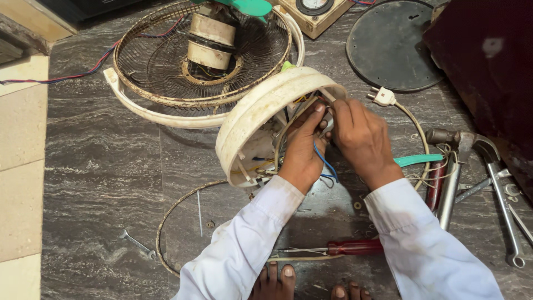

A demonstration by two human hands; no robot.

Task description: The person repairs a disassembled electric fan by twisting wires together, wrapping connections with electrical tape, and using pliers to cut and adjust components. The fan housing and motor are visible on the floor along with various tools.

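We had both hands inside the fan base (261, 111): left hand (302, 147) and right hand (361, 136) pinched tight on thin, floppy wires (325, 161); the plastic seemed light and brittle, best held by its rim.

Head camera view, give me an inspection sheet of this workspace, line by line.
Surface: dark veined stone floor, pale tiles at left.
Job's things: cream round fan base housing, tipped on edge, open side toward the hands, wires spilling out.
Clutter: rusty fan grille with motor; red-handled screwdriver; small spanner; hammer and wrenches at right; dark round plate.
Grippers: left hand and right hand together pinch small parts and wires at the housing's opening.
Cables: blue wire by the left hand; white plug on cream cord; red-blue lead upper left.
Surroundings: dark red object at upper right; bare toes at bottom.
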